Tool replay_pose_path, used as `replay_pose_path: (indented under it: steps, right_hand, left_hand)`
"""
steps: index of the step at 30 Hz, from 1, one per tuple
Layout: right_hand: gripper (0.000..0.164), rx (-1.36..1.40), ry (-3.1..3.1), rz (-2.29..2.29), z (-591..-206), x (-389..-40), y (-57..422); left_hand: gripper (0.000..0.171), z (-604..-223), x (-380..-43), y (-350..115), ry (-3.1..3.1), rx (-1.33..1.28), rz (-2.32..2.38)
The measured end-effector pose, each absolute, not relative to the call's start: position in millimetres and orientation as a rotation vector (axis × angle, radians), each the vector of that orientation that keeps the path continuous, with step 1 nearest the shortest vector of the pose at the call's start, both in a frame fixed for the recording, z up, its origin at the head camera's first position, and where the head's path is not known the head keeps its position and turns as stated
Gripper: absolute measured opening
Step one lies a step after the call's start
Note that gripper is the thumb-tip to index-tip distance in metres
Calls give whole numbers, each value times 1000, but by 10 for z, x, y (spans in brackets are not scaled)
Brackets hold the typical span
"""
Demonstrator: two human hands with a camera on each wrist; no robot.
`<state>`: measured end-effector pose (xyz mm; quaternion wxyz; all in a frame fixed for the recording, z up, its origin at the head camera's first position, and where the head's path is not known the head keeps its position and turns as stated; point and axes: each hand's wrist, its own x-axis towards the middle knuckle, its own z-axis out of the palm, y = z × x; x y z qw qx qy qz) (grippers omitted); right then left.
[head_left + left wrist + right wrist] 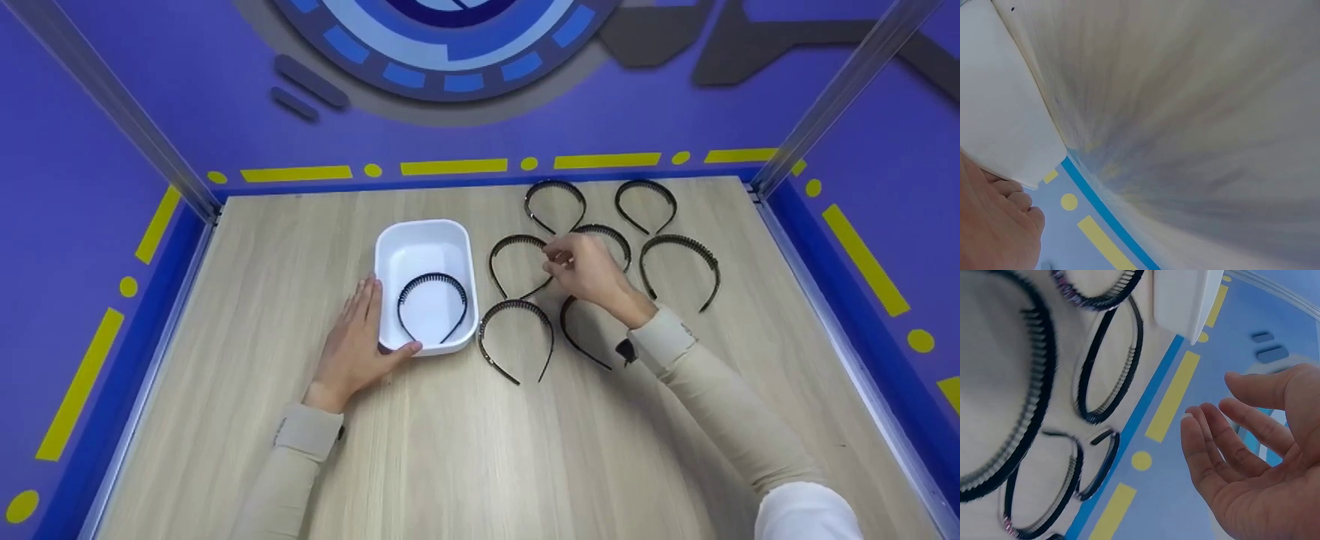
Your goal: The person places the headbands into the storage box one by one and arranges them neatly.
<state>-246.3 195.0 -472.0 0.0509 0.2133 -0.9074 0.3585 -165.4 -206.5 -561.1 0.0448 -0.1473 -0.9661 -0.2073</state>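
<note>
A white rectangular tub (424, 244) stands left of centre, with one black toothed headband (433, 277) lying inside. My left hand (349, 341) rests along the tub's left wall, fingers straight, its thumb touching the near rim. In the left wrist view, its knuckles (1016, 202) show beside the white wall. My right hand (592, 276) hovers over the headbands right of the tub, partly covering a middle headband (613, 232) and one nearer me (581, 349). The right wrist view shows that hand (1258, 461) with loosely bent fingers and nothing between them.
Several more black headbands lie spread on the wooden table (465, 450): a near one (517, 304), a left one (517, 238), two at the back (555, 182) and one at the right (679, 238). Blue panels (187, 97) with yellow markings enclose the table's back and sides.
</note>
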Motion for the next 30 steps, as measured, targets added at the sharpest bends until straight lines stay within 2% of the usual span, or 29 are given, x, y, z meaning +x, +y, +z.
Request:
replay_pose_path:
  steps: [30]
  right_hand:
    - [25,446,-2879,1040,-5133,-2327,2815]
  left_hand:
    - [126,-5603,-1645,-2054,-2941,-449,-586]
